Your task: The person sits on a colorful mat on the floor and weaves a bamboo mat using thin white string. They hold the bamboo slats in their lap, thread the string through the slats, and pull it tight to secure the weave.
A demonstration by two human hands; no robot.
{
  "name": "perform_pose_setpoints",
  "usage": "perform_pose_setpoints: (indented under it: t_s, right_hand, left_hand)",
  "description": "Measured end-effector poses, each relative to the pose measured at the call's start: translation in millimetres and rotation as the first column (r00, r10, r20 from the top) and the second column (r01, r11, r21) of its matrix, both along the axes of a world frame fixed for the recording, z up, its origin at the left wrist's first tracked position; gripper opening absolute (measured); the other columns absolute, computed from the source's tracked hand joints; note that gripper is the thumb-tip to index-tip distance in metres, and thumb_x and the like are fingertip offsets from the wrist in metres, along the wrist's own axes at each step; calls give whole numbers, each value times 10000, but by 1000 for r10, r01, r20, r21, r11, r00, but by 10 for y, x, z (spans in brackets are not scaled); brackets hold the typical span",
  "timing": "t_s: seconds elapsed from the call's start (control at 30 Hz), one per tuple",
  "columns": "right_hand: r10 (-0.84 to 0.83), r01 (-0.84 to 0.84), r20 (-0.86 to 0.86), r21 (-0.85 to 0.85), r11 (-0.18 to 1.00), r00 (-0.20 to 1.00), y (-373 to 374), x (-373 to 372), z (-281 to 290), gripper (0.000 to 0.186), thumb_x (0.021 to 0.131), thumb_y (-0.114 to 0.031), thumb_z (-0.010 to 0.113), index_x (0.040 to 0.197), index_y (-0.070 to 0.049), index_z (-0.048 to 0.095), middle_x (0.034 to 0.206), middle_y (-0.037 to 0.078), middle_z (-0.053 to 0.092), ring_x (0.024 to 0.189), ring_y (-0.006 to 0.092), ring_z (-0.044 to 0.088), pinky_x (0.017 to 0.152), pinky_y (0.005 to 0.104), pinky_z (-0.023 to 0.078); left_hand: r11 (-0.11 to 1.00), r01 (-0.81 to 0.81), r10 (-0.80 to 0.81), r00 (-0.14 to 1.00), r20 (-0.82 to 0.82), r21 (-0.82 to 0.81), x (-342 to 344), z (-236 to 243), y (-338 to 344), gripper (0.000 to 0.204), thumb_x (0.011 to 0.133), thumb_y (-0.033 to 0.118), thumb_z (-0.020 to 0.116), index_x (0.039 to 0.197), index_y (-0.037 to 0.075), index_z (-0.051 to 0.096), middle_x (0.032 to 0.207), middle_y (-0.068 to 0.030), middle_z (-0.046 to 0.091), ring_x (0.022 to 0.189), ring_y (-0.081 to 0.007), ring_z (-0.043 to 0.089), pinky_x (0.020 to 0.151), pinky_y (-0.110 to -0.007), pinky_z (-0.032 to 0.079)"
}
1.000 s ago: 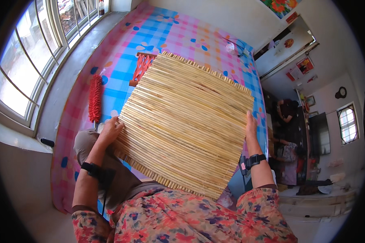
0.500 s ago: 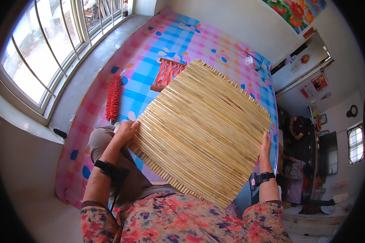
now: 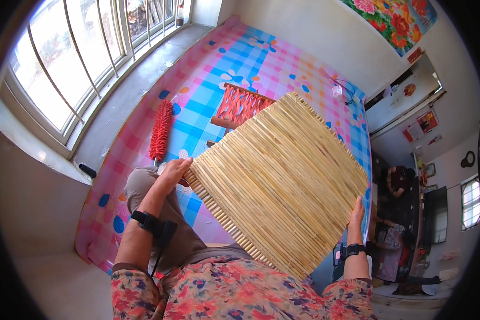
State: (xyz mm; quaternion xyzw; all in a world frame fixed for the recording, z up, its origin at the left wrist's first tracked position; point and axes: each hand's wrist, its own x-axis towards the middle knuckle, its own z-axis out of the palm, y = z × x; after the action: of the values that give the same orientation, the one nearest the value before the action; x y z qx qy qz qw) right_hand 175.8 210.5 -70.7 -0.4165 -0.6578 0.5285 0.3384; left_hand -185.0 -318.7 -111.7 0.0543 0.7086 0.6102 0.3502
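Observation:
A stiff square mat of straw-coloured stalks [image 3: 282,186], laid side by side, is held up in front of my lap, tilted with one corner pointing away from me. My left hand [image 3: 174,173] grips its left corner, the thumb over the top and the other fingers mostly hidden beneath. At the right edge, my right hand [image 3: 356,217] holds the mat, its fingers largely behind the rim. Partly covered by the mat is a small wooden stool [image 3: 240,104] with a seat of criss-crossed red straps. Left of it lies a fluffy red duster [image 3: 161,128].
A pink and blue checked sheet [image 3: 197,114] covers the broad raised platform beneath. Along the left runs a grey window sill [image 3: 109,114] under a barred window. A small white object with a dark cord [image 3: 337,93] lies far right. Two people [image 3: 399,181] are in the dim room at right.
The mat has shifted slightly right and towards me, and more of the strapped stool shows beyond it. Both hands keep their hold. The whole view has turned a little.

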Motion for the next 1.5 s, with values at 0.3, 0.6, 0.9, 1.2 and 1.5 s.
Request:
perform_pose_setpoints:
  t_s: [0.3, 0.6, 0.9, 1.2, 1.5]
  right_hand:
    - [10, -12, 34, 60, 998, 999, -146, -46, 80, 593, 995, -454, 494, 1248, 78, 561, 1168, 152, 637, 1000, 234, 633, 868, 342, 500]
    - [-28, 28, -2, 6, 1000, 1000, -76, -66, -29, 573, 978, -478, 529, 1148, 61, 622, 1071, 133, 675, 927, 209, 649, 820, 325, 518]
    - [-55, 54, -76, -11, 998, 996, 148, -63, -185, 503, 979, -408, 558, 1142, 61, 632, 1069, 114, 674, 929, 176, 620, 835, 305, 487]
    - [-47, 51, -116, 33, 998, 992, -121, -243, 106, 460, 978, -385, 567, 1075, 57, 651, 1023, 88, 672, 903, 151, 595, 806, 304, 472]
    - [14, 9, -81, 283, 959, 997, -145, -405, 436, 478, 999, -380, 538, 1149, 64, 632, 1090, 83, 666, 984, 153, 585, 880, 296, 454]
  left_hand:
    - [998, 23, -27, 996, -82, -51, -17, -2, -9, 340, 903, 300, 703, 907, -36, 647, 715, -76, 645, 540, -152, 621, 468, -276, 515]
    - [984, 30, -51, 992, -114, -176, 9, 58, 33, 413, 902, 386, 665, 868, -24, 642, 719, -67, 627, 579, -148, 601, 525, -289, 479]
    - [949, 49, -98, 985, -143, -313, 29, 102, 148, 441, 873, 386, 715, 855, -50, 655, 635, -78, 612, 462, -149, 564, 414, -286, 448]
    - [929, 9, -89, 976, -201, -370, 67, 91, 134, 424, 882, 380, 710, 844, -35, 635, 639, -65, 605, 479, -142, 555, 418, -281, 439]
    - [978, -77, 15, 954, -299, -195, -19, -266, 112, 412, 870, 365, 723, 842, -27, 600, 632, -73, 589, 438, -145, 535, 367, -284, 416]
